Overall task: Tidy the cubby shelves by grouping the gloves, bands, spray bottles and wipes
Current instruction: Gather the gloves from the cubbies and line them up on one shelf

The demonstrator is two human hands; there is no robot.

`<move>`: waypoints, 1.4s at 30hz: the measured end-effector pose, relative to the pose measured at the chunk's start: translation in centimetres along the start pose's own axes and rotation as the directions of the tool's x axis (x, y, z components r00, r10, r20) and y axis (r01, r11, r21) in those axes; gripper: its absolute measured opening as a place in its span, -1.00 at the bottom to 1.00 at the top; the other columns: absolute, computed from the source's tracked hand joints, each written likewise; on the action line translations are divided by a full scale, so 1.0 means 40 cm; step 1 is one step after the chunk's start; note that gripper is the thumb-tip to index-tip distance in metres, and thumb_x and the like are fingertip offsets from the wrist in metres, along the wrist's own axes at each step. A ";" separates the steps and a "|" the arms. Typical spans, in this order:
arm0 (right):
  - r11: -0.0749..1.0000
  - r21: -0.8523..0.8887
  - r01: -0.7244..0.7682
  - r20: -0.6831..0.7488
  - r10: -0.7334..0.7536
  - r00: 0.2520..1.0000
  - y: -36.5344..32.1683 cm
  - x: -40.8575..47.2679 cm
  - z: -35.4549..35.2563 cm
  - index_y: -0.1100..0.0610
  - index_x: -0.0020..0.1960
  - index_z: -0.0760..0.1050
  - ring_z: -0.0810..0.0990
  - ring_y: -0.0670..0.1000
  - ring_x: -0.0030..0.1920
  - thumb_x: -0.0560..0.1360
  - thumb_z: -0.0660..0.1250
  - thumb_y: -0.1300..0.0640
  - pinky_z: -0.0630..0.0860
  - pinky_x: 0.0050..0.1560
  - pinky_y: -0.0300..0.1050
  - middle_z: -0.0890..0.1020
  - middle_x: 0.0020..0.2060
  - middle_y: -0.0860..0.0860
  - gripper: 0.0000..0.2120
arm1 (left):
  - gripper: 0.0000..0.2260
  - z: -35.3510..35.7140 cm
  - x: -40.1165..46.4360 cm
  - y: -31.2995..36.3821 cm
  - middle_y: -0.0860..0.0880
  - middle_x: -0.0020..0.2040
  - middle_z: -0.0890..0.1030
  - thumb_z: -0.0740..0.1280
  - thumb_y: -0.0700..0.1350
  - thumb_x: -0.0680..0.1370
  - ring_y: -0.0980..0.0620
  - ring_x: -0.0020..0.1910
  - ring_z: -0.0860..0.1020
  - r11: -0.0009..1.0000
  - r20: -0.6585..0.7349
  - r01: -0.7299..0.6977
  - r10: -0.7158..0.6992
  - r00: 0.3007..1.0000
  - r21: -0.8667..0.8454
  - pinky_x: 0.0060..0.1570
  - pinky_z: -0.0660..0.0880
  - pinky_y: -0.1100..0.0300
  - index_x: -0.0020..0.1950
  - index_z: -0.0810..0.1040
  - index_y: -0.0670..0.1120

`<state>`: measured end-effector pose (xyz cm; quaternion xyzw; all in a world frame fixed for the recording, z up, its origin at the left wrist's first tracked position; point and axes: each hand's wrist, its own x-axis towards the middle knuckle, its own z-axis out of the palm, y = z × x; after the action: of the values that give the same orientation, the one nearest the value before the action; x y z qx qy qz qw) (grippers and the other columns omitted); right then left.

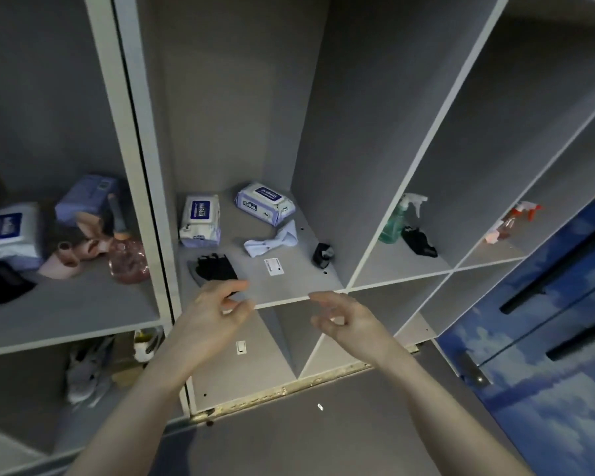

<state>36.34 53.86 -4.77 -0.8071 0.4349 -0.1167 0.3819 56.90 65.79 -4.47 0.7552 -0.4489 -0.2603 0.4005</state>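
A black glove (215, 268) lies at the front left of the middle cubby shelf (289, 283), its length running roughly left to right, just beyond the left hand (217, 309); the right hand (340, 316) hovers farther off, both hands loosely curled, empty.

We note the grey cubby shelf (289, 286) at frame centre carrying two wipe packs (200, 221), a black glove (215, 267) and a pale cloth (272, 240).
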 end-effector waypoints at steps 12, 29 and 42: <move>0.933 -0.343 -0.107 0.238 0.196 0.951 0.140 0.346 -0.023 -0.25 0.53 0.03 -0.14 0.15 0.56 0.53 0.29 -0.01 0.08 0.52 0.07 -0.23 0.55 -0.01 -0.33 | -0.81 0.030 0.168 -0.008 0.21 -0.13 0.50 0.34 -0.15 0.56 0.26 -0.13 0.54 0.990 -0.077 0.108 -0.114 0.990 -0.086 -0.27 0.41 0.51 0.16 0.57 0.03; 0.811 -0.580 -0.075 0.253 0.267 0.930 0.308 0.664 0.011 -0.12 0.43 0.27 -0.02 0.29 0.51 0.53 0.21 -0.12 0.15 0.44 0.01 -0.24 0.54 0.16 -0.52 | -0.59 0.001 0.373 0.024 0.00 0.18 0.57 0.38 -0.03 0.52 0.15 0.05 0.57 0.971 -0.185 0.198 -0.221 0.958 -0.137 0.09 0.46 0.19 0.36 0.45 0.12; 0.891 -0.445 0.087 0.289 0.051 0.956 0.306 0.668 -0.051 0.01 0.56 0.06 0.06 0.16 0.53 0.56 0.19 0.03 0.12 0.46 -0.10 -0.05 0.57 0.04 -0.38 | -0.63 0.067 0.412 0.060 0.06 0.04 0.61 0.38 0.01 0.51 0.29 -0.08 0.55 0.957 -0.267 0.250 -0.282 0.922 -0.148 -0.03 0.43 0.24 0.31 0.49 0.16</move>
<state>43.68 27.65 -16.01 -0.8861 0.3810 0.1049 0.2420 61.37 49.52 -4.47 0.8152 -0.2646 -0.2253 0.4633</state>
